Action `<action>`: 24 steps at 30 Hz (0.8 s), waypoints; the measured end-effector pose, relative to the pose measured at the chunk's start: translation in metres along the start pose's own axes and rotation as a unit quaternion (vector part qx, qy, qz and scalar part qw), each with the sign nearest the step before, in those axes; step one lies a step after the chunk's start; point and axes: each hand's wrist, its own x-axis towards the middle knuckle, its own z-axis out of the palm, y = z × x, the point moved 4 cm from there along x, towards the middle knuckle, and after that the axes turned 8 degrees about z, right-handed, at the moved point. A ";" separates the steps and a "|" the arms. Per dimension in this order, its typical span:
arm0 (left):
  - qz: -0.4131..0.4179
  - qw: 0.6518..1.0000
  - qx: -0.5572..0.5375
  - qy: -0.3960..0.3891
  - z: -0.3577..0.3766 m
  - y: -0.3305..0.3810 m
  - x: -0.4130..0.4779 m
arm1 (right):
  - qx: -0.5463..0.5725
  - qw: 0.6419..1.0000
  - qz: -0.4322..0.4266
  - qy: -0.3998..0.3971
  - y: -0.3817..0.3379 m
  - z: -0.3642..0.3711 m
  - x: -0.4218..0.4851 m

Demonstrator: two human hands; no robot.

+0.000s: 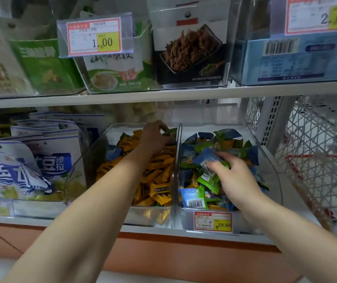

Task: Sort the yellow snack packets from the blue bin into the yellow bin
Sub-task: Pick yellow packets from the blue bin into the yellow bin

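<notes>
Even indoor light, warped blurry edges

a shop, shown by a white shelf board (163, 94) lined with packaged snacks (188, 56), a price tag marked 1.00 (94, 37) clipped above it, a price tag marked 29.80 (213, 221) fixed below it, a clear bin of yellow snack packets (149, 217) set out under it

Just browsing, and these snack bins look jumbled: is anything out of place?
Yes. A blue packet lies among the yellow packets in the left bin, and stray yellow packets sit among the blue and green packets in the right bin.
</notes>
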 end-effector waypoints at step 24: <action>0.191 0.963 0.133 -0.136 0.017 0.130 -0.135 | -0.348 0.930 -0.119 0.023 -0.025 -0.069 -0.015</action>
